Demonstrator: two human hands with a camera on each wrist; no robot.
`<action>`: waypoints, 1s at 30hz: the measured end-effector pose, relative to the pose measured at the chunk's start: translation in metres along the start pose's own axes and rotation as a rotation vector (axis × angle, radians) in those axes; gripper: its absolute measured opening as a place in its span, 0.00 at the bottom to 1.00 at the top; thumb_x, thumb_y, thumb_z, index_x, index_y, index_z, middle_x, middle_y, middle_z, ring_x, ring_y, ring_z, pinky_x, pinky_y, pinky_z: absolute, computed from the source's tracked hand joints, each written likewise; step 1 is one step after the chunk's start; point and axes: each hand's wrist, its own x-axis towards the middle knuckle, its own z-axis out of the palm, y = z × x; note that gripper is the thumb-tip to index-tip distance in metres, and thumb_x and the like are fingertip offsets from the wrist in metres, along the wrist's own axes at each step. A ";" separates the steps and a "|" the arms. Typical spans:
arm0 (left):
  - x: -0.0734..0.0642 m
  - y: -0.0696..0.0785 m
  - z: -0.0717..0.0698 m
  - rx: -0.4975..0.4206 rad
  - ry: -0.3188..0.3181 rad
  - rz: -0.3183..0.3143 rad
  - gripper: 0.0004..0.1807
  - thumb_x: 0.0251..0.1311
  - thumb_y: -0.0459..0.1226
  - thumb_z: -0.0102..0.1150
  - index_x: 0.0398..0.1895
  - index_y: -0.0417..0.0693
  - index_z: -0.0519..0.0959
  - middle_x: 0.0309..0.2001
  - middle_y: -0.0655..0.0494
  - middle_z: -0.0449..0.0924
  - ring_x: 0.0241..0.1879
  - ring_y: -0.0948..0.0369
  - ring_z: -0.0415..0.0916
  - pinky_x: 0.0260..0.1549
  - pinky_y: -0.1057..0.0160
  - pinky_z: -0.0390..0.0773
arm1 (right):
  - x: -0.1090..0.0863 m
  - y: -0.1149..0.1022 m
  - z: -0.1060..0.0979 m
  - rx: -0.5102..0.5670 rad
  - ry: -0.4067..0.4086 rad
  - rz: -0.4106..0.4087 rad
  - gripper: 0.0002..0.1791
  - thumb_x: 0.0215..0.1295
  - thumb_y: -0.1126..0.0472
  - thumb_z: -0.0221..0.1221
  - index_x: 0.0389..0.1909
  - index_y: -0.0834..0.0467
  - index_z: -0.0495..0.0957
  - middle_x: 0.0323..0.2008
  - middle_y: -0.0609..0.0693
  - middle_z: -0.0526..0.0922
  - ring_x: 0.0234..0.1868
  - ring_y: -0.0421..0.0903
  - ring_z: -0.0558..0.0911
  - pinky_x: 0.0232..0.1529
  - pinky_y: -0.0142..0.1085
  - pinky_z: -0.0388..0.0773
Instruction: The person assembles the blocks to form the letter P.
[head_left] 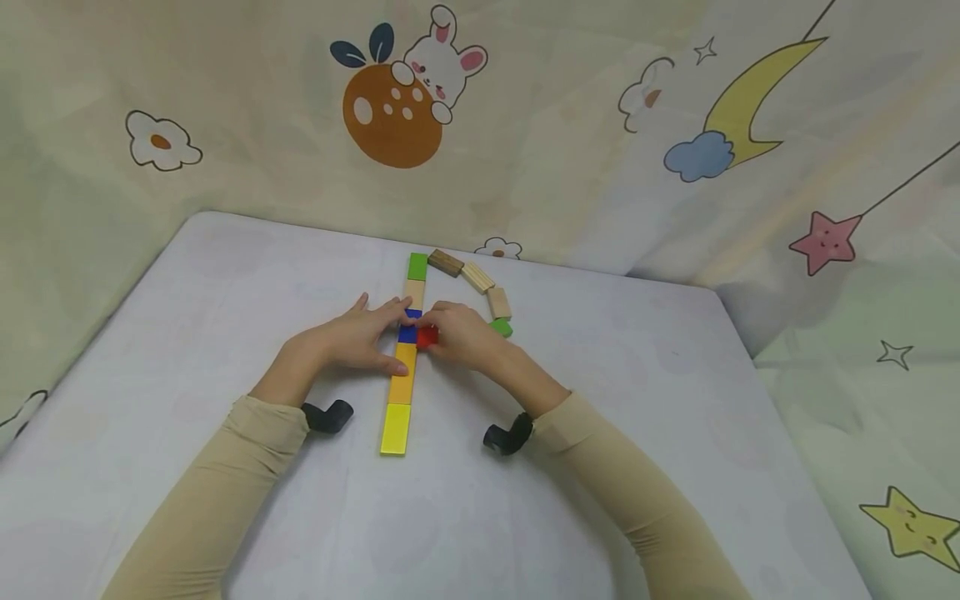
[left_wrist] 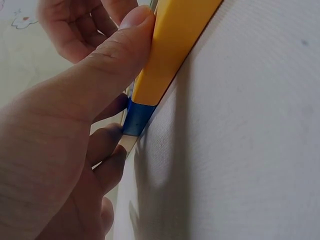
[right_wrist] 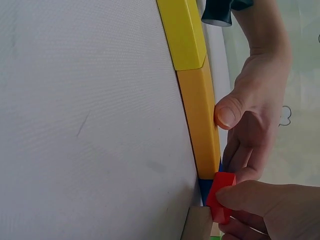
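A straight row of blocks runs up the table: a yellow block (head_left: 395,429), an orange block (head_left: 402,385), a blue block (head_left: 407,334), a pale wooden block (head_left: 414,292) and a green block (head_left: 417,267) at the far end. My left hand (head_left: 352,337) rests along the row's left side, thumb against the orange block and fingertips at the blue part. On the other side, my right hand (head_left: 468,335) pinches a red block (right_wrist: 218,197) between thumb and fingers, close beside the blue block. Its fingers partly hide the red block in the head view.
From the row's far end a curve of blocks bends right: a dark brown block (head_left: 446,262), a striped wooden block (head_left: 477,277), a plain wooden block (head_left: 498,302) and another green block (head_left: 501,328). Black wrist cameras jut from both sleeves. A patterned cloth (head_left: 540,167) hangs behind the table.
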 end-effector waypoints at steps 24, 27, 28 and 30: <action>0.000 -0.001 0.001 0.004 0.021 0.063 0.47 0.42 0.64 0.67 0.66 0.54 0.66 0.77 0.53 0.44 0.76 0.53 0.39 0.71 0.41 0.24 | -0.001 0.003 0.010 0.042 -0.013 0.035 0.20 0.60 0.57 0.64 0.54 0.53 0.79 0.50 0.49 0.80 0.47 0.42 0.77 0.53 0.30 0.78; 0.000 0.000 0.001 -0.004 0.021 0.067 0.47 0.42 0.63 0.67 0.66 0.54 0.67 0.77 0.53 0.44 0.76 0.53 0.39 0.71 0.41 0.24 | -0.001 0.004 0.011 0.040 -0.012 0.032 0.20 0.60 0.57 0.64 0.54 0.53 0.79 0.50 0.49 0.80 0.47 0.42 0.77 0.53 0.30 0.78; -0.001 0.000 0.001 -0.005 0.022 0.069 0.46 0.43 0.63 0.67 0.66 0.54 0.67 0.77 0.53 0.44 0.76 0.53 0.39 0.71 0.41 0.24 | -0.002 0.004 0.011 0.039 -0.011 0.031 0.20 0.59 0.57 0.64 0.54 0.53 0.79 0.50 0.49 0.80 0.47 0.42 0.77 0.53 0.30 0.78; -0.001 -0.001 0.001 -0.005 0.024 0.070 0.46 0.43 0.62 0.68 0.66 0.54 0.67 0.77 0.53 0.44 0.76 0.53 0.39 0.71 0.42 0.25 | -0.002 0.004 0.012 0.035 -0.009 0.030 0.21 0.59 0.57 0.64 0.54 0.53 0.79 0.49 0.49 0.81 0.47 0.42 0.77 0.53 0.29 0.78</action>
